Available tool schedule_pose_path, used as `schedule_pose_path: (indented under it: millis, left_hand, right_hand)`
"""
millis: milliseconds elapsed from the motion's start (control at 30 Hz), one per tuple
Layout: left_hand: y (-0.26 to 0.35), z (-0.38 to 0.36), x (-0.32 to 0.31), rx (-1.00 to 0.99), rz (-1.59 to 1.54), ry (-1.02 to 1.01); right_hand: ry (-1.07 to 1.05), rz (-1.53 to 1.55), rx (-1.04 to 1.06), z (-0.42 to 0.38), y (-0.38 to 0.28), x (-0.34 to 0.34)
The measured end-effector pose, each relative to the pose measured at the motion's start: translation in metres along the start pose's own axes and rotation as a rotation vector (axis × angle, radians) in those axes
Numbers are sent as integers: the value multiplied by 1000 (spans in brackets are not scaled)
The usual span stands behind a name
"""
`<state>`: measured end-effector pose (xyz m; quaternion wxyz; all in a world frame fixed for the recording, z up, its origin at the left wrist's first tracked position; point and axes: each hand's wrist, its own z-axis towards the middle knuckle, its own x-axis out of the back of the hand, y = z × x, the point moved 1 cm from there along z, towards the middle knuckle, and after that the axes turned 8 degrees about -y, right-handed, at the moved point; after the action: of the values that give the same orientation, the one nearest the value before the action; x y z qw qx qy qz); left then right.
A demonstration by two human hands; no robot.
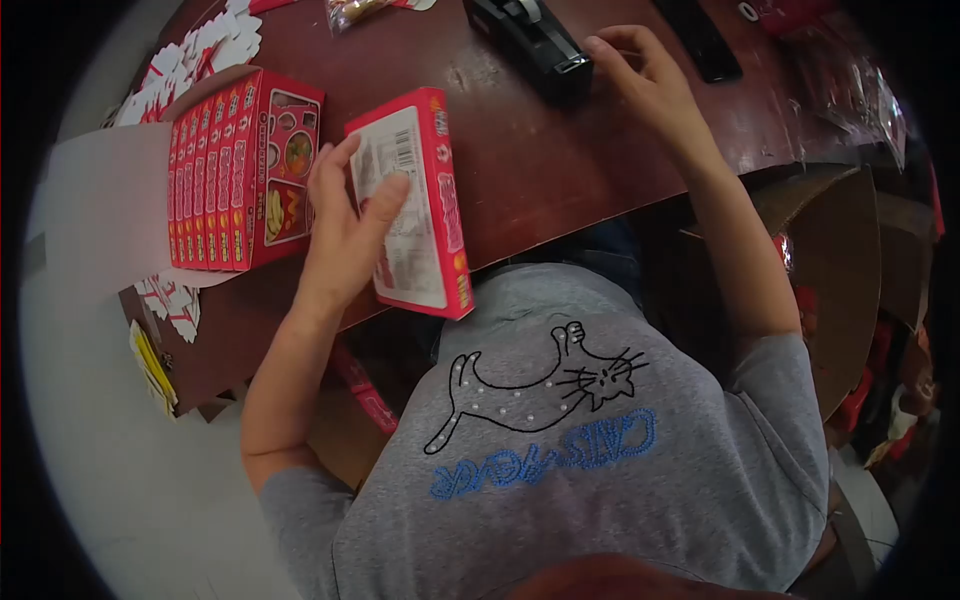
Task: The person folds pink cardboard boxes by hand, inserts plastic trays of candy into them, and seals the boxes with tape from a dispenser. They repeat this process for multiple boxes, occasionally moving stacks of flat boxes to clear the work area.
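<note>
My left hand (350,215) holds a flat red box (452,200) by its side, with the thumb on the pale back panel and the fingers at the left edge. The box is tilted over the table's front edge, its barcode showing. My right hand (640,80) is at the front end of a black tape dispenser (535,50), thumb and index finger close together beside the cutter. Any tape between those fingers is too small to make out. Left of my left hand, several similar red boxes (215,180) stand in a row inside an open carton.
White and red card pieces (205,45) are heaped behind the carton, with more below it. A black object (700,35) lies right of the dispenser on the dark red table (520,190). Clear plastic packaging (850,90) is at the right, above an open cardboard box (825,260).
</note>
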<state>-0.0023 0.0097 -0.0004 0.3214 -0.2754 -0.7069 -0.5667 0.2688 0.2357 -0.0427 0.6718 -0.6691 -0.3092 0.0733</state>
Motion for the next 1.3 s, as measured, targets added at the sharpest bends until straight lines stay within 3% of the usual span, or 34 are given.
schedule_pose_path:
  millis: [67,100,133,200,233,333,433,500,567,633,700,733,767,833,900,933,1000,1033,1100,1133,1200,1300]
  left_hand:
    - [-9,-10,12,94,-152,-100]
    - [30,-24,20,-57,127,-137]
    - [37,-22,25,-71,133,-143]
    - [44,-23,25,-436,809,-552]
    - [40,-21,22,-577,833,-549]
    - [37,3,1,-738,833,-565]
    - [53,23,-18,-805,872,-632]
    - [62,30,-27,-803,813,-608]
    - [66,34,-36,-785,748,-587]
    - [63,34,-43,-672,644,-428]
    - [57,32,-43,-619,607,-384]
    - [54,31,-43,-578,578,-337]
    - [51,29,-45,-566,568,-345]
    - [46,28,-47,-545,500,-288]
    - [44,29,-48,-564,477,-277]
    - [44,29,-49,-585,460,-260]
    - [38,28,-51,-611,445,-262]
    - [35,30,-51,-639,445,-248]
    - [29,29,-53,-636,436,-237]
    - [27,28,-53,-649,433,-231]
    - [22,28,-56,-653,381,-220]
    - [21,28,-57,-683,340,-171]
  right_hand:
    - [-106,76,-166,11,4,-13]
    - [-126,134,-159,2,-8,-5]
    - [-111,138,-158,2,-4,-4]
    - [-127,398,-17,4,4,-5]
    - [-122,412,-8,1,3,-7]
    - [-76,468,-17,-8,-1,-3]
    - [64,454,-45,-1,-4,-2]
    - [6,176,-219,6,-11,-5]
    - [-49,166,-218,10,-12,-4]
    - [-130,159,-232,7,-14,-10]
    - [9,297,31,-4,-15,-9]
    - [-4,297,19,-5,-7,-8]
    - [80,121,206,-7,4,-6]
    - [158,-59,384,-14,18,-10]
    - [234,-195,185,-23,29,-15]
    - [229,-198,173,-29,30,-14]
    - [263,-749,254,-42,22,-8]
    - [253,-753,258,-49,8,-6]
    - [-122,-266,134,-70,-16,-11]
    - [-131,-263,133,-76,-17,-15]
    - [-526,-71,95,-84,-17,-23]
    - [-631,-139,112,-82,-19,-26]
